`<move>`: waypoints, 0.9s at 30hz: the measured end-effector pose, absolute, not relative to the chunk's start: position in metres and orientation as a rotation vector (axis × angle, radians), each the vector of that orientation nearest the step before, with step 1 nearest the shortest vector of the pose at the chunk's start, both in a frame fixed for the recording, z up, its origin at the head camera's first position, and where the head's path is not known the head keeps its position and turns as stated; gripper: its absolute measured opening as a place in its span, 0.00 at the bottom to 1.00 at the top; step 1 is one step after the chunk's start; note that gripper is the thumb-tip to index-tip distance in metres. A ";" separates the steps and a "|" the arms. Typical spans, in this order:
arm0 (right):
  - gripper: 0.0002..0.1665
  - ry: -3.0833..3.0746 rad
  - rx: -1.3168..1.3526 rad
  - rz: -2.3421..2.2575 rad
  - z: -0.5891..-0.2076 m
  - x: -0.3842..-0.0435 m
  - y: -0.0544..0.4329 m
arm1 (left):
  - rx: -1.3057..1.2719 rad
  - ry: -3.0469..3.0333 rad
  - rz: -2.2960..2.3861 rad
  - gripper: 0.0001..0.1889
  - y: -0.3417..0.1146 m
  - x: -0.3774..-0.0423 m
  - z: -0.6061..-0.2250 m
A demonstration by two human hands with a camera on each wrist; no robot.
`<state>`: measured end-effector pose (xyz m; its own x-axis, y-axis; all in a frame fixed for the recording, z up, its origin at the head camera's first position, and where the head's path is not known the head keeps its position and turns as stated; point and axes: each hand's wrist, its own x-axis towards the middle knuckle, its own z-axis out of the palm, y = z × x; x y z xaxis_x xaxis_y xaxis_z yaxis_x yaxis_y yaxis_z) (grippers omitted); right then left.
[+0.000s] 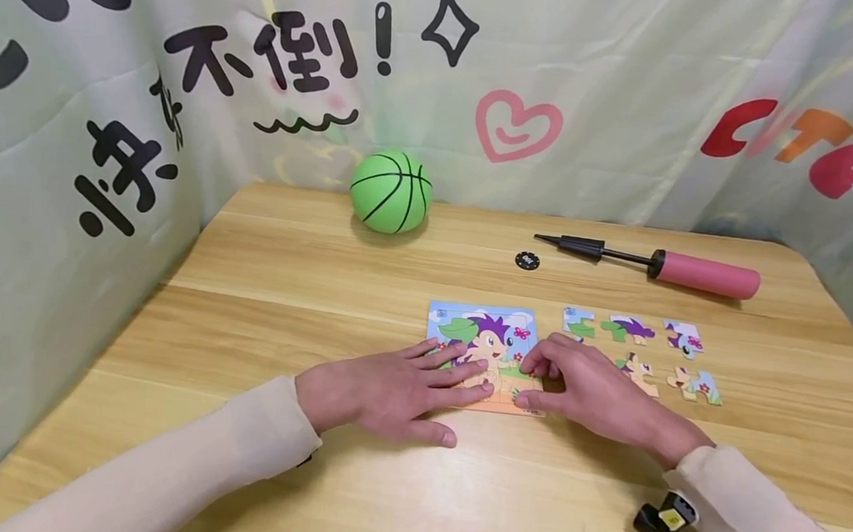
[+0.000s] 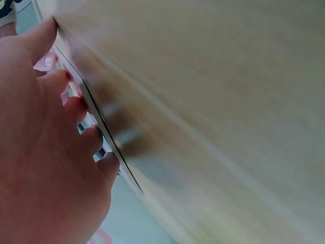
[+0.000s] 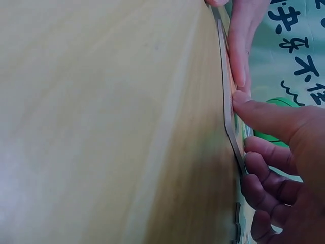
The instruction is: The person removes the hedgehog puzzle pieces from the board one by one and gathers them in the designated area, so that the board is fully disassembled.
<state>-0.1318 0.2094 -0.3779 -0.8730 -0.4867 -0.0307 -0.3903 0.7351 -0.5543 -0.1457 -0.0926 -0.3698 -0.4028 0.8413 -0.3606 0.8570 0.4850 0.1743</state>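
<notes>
A jigsaw puzzle with a purple-haired hedgehog cartoon lies flat on the table. My left hand rests across its left part, fingers straight and spread, the thumb on the wood. At the puzzle's lower right, my right hand has curled fingers; thumb and forefinger touch it a little apart. In the right wrist view, the right thumb is on the puzzle's top and the curled fingers are along its edge; whether they pinch a single piece is hidden. Loose puzzle pieces lie right of the puzzle, some partly behind the right hand.
A green ball sits at the back left of the wooden table. Behind the puzzle are a black round chip and a pink hand pump with a black nozzle. Printed cloth hangs behind and beside the table.
</notes>
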 end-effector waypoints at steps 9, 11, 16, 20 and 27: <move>0.21 2.778 -0.662 -0.923 -0.382 -0.126 0.209 | 1.403 2.336 -0.034 0.37 -0.092 -0.145 -0.369; 0.18 2.786 -0.657 -0.964 -0.384 -0.124 0.209 | 1.394 2.333 -0.036 0.37 -0.092 -0.145 -0.369; 0.09 2.721 -0.608 -1.153 -0.380 -0.117 0.215 | 1.375 2.331 -0.034 0.37 -0.091 -0.145 -0.370; 0.07 2.687 -0.564 -1.289 -0.373 -0.112 0.241 | 1.380 2.330 -0.025 0.37 -0.090 -0.145 -0.372; 0.10 2.735 -0.371 -1.401 -0.378 -0.096 0.317 | 1.392 2.325 0.003 0.37 -0.092 -0.145 -0.372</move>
